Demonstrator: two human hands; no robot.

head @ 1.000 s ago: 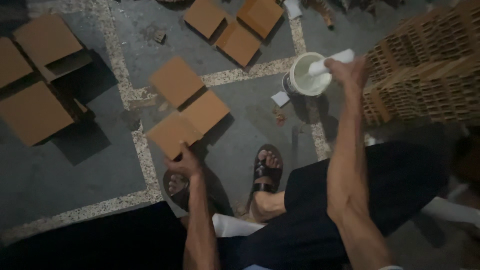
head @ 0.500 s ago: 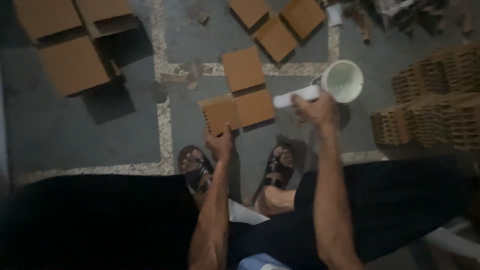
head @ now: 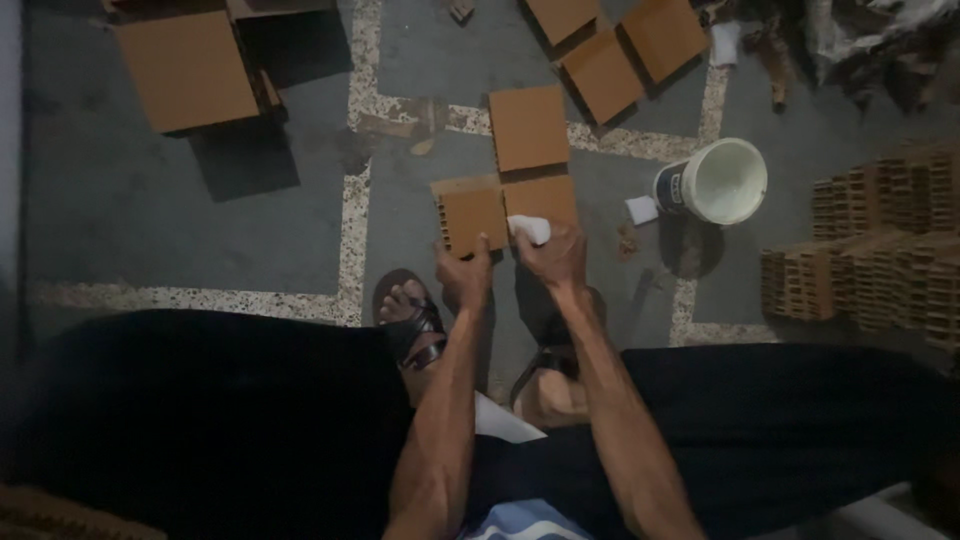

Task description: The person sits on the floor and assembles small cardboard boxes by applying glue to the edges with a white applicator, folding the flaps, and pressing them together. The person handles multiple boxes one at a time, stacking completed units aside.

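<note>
Hands low over the floor, centre of the frame, both busy at one brown block. Left hand [head: 465, 275] is clamped on the near edge of the perforated brick [head: 470, 215], fingers curled over it, holding it on its side so the hole-dotted face looks up at the camera. Right hand [head: 555, 258] sits just beside, closed around a white cloth or pad [head: 530, 230], and that white bit is pressed against the smooth tile [head: 542, 198] that touches the brick's right side. Whether it's a rag or a sponge, can't tell in this dim light.

Just above those two, another square tile [head: 528, 127] lies flat across the pale terrazzo strip [head: 352, 215] that cuts the grey floor. Further up, at the top centre-right, two more tiles [head: 633, 50] lie angled, edges touching. Upper left of the frame holds a bigger stack of brown slabs [head: 187, 70], throwing a dark shadow downward.

Right of the hands, well apart from them, a white bucket [head: 720, 180] stands with its mouth wide open, and a small white scrap [head: 641, 209] lies just beside its left side. Far right edge: rows of stacked hollow bricks [head: 880, 240], holes showing.

Below the hands, a sandalled foot [head: 408, 315] pokes out at left, the other foot [head: 548, 375] mostly hidden under the right forearm. Dark trousers fill the bottom of the frame on both sides.
</note>
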